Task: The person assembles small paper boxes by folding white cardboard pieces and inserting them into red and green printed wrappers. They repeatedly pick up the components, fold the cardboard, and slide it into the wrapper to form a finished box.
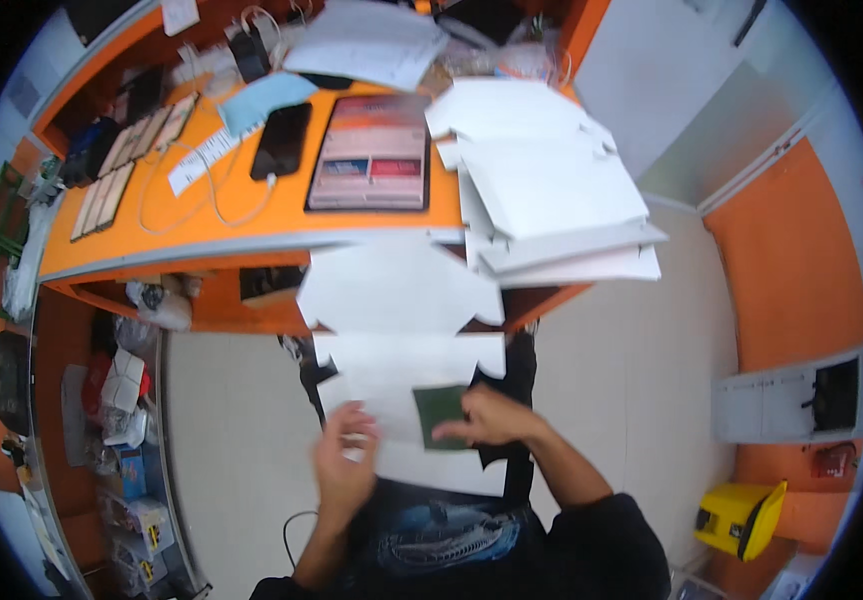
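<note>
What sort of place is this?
Probably a small shop or workroom: an orange counter, a stack of flat white cut-out sheets and assorted packages stored at left suggest it.

The square [435, 412] is dark green, the sheet [392, 285] plain white, the desktop [287, 212] orange.

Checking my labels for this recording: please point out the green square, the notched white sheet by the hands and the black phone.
Green square [439, 406]: head view, its uncovered left part.
White sheet [392, 358]: head view, its bare middle.
Black phone [283, 141]: head view, middle of its screen.
</note>
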The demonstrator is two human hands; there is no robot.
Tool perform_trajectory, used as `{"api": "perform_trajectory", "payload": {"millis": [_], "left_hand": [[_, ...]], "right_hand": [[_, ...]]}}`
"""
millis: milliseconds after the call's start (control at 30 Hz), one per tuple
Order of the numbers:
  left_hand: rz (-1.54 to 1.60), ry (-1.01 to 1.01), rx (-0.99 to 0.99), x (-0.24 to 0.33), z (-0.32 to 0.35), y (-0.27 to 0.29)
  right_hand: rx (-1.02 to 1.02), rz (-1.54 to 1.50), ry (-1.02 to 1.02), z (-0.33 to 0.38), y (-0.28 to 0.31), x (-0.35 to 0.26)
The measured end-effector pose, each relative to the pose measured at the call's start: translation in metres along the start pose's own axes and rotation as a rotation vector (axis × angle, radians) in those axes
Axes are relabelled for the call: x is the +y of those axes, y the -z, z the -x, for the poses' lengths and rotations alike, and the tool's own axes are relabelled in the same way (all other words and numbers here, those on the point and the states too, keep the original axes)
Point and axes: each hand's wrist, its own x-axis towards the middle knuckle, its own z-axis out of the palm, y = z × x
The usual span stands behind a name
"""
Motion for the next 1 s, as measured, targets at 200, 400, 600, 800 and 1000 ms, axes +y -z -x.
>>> {"api": "perform_trajectory", "payload": {"millis": [200,400,600,800,1000], "left_hand": [[0.361,0.130,-0.335,-0.029,-0.017,-0.054],[0.426,0.122,-0.339,-0.039,-0.020,-0.045],[0.893,0.194,0.178,-0.027,-0.022,-0.036],[1.031,0.188,0.214,-0.022,-0.021,-0.040],[1.159,0.120,0.087,-0.006,-0.025,-0.025]], "right_hand": [[-0.053,0.086,0.162,-0.004,-0.009,0.007],[-0.029,-0.097,0.083,0.005,-0.004,0.007],[0.239,-0.661,0.545,0.022,-0.030,0.027],[0.876,0.585,0.746,-0.010,-0.060,-0.008],[0.622,0.842,0.719,-0.007,-0.020,-0.028]]}}
